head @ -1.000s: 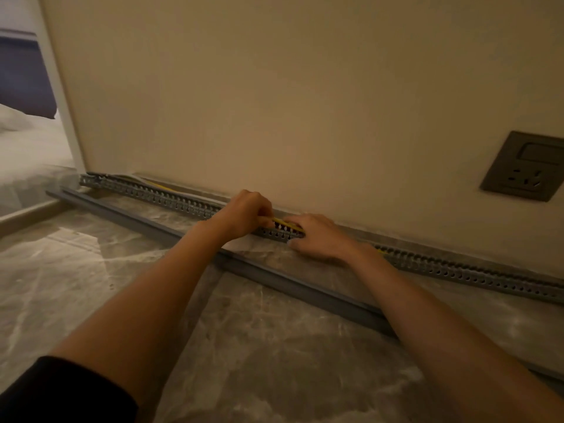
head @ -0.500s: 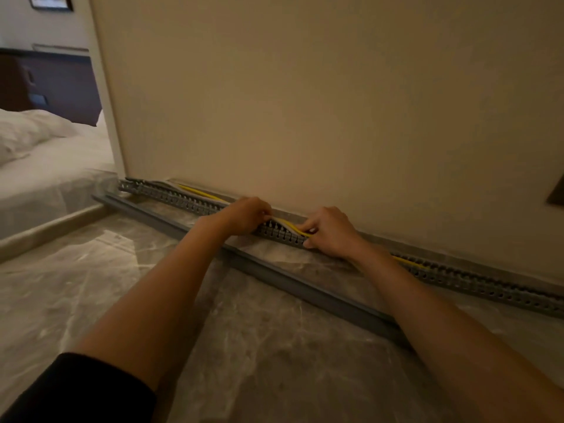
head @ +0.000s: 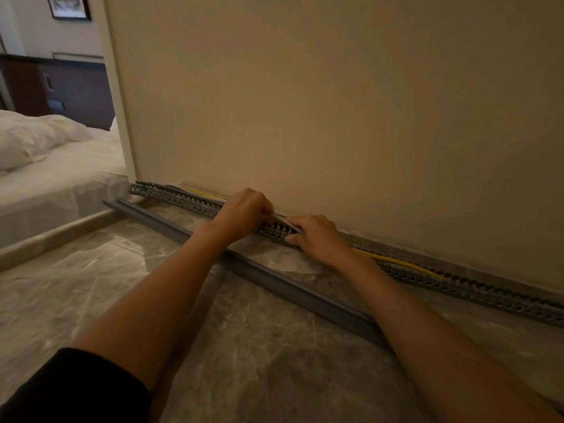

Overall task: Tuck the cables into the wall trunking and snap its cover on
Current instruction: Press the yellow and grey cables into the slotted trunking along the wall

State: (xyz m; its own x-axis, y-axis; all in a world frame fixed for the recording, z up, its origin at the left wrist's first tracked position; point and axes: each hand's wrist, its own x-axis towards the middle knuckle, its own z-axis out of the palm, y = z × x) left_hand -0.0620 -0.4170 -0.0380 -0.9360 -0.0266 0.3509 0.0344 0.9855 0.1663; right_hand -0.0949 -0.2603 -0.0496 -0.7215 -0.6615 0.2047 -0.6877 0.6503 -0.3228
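A grey slotted trunking point(head: 476, 290) runs along the foot of the beige wall, from the wall corner on the left to the right edge. A yellow cable point(head: 396, 262) lies in its channel, and a pale cable point(head: 282, 219) shows between my hands. My left hand point(head: 244, 213) is curled over the trunking with its fingers closed on the cables. My right hand point(head: 317, 239) rests on the trunking just to the right, fingertips pinching the cables at its top edge. The long grey cover point(head: 290, 290) lies flat on the floor, parallel to the trunking and nearer to me.
The floor point(head: 91, 288) is marbled stone under a plastic sheet. A bed point(head: 52, 166) with white bedding stands at the left beyond the wall corner, behind a low kerb. A dark headboard and a framed picture are at the far left.
The view has swung left, so the wall socket has gone out of frame and more of the bed shows. Both hands stay on the trunking, shifted slightly along it.
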